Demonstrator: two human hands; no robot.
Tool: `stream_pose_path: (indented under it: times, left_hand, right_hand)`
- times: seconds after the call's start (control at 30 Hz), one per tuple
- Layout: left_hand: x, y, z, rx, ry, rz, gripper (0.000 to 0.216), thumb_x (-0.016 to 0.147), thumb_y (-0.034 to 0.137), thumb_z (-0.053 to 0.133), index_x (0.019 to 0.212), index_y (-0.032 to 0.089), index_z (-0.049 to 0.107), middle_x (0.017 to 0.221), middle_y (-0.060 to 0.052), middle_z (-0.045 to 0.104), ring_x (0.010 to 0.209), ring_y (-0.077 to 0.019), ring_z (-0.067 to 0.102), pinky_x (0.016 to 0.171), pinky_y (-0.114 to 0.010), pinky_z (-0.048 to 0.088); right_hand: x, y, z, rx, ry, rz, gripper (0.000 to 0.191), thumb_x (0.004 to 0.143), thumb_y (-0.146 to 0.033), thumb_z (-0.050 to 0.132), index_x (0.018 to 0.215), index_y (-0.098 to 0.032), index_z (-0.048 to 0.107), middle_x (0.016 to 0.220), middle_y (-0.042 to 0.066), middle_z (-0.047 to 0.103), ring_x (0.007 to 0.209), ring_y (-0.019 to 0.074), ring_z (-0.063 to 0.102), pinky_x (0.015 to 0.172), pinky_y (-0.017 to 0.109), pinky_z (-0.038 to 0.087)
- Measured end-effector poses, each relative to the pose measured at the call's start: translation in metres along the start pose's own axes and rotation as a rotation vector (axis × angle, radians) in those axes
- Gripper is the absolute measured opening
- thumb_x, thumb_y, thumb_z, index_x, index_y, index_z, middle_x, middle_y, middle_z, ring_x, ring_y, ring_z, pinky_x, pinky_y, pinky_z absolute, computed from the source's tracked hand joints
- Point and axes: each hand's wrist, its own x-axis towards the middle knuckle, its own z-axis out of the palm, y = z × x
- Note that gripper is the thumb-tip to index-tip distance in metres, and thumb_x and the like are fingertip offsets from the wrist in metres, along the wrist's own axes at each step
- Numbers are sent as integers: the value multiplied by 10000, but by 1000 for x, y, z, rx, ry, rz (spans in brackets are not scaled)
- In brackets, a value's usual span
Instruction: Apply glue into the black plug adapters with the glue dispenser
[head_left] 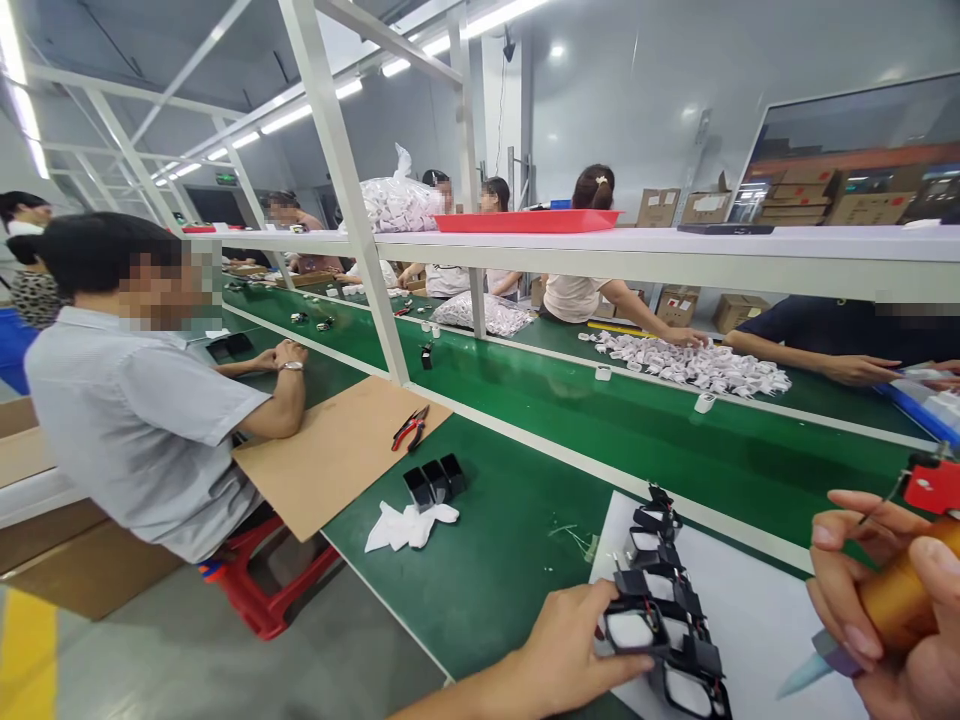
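My left hand [564,640] pinches the side of a black plastic housing [631,630] with a white face, thumb below and fingers above. That housing belongs to a cluster of several similar black housings [684,690], with small wires showing, on a white sheet [757,610]. In my right hand [862,590], at the right edge, is an amber glue syringe [892,600] with a red top piece and a pale blue tapered tip. The tip points down and left above the white sheet, apart from the housings.
Black cups [435,480] and a crumpled white tissue [411,525] lie on the green bench. Red-handled pliers [410,428] rest on brown cardboard [337,450] beside a seated co-worker [150,400]. Beyond runs a green conveyor [540,385], with white parts [697,365] piled across it.
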Motion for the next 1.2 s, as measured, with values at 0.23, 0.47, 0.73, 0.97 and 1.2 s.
stream_pose_path:
  times: [0.23,0.47,0.73,0.97,1.2]
  left_hand:
    - [53,18,-3,200,-31,201,494,727,563,659,1085,227,601,892,-26,693,813,-209,666,684,-246,492]
    - [49,5,21,94,43,300,533,676,518,716,1088,193,624,878,-47,718,786,-198,679,709,-239,520]
    - [47,9,22,-64,31,336,555,657,480,751,1084,143,645,894,-89,727,818,-211,682,774,-261,537]
    - [46,20,8,-153,-64,254,519,739,435,708,1177,177,602,1069,-84,709,932,-210,679,845,-297,530]
    - [52,32,0,-40,-31,353,445,767,403,686,1144,184,597,964,-72,722,810,-194,691,767,-310,561]
  right_hand:
    - [6,7,-6,-17,38,-1,274,731,-511,456,843,-374,665,747,47,473,250,10,257,296,309,48]
    - [1,5,-5,19,30,4,248,748,-479,511,868,-338,676,774,33,498,261,29,282,228,262,153]
    - [7,4,1,38,34,-125,264,732,-444,545,844,-238,667,702,-3,540,216,47,279,178,213,165]
    - [0,-8,8,133,-147,-246,272,783,-444,617,905,-204,659,737,-18,573,277,28,355,224,177,199]
    - [7,-8,7,94,-184,-317,264,862,-444,558,925,-200,636,794,-22,563,318,-5,376,252,157,223]
